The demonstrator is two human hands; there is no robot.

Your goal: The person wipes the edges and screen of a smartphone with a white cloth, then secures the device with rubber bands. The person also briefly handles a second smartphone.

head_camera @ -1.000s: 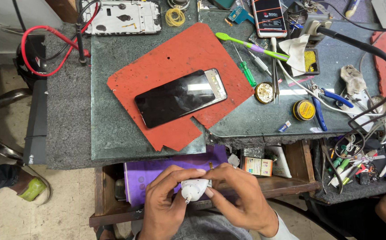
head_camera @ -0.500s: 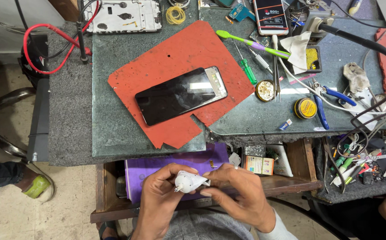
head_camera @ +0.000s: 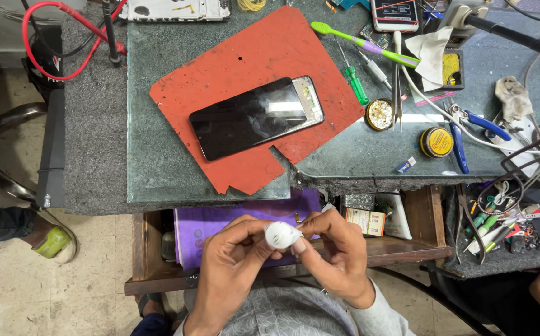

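The left hand (head_camera: 232,258) is pinching a small white wad (head_camera: 281,235) with thumb and fingers, over the open wooden drawer (head_camera: 419,249). The right hand (head_camera: 338,249) is pinching its other side, fingers curled in close. Best to be holding it gently and steady. Both wrists are bending inward, just below the phone (head_camera: 256,117) on the red mat (head_camera: 220,68).

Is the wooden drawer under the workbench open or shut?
Open: the wooden drawer is pulled out below the bench edge, showing a purple sheet and small boxes inside.
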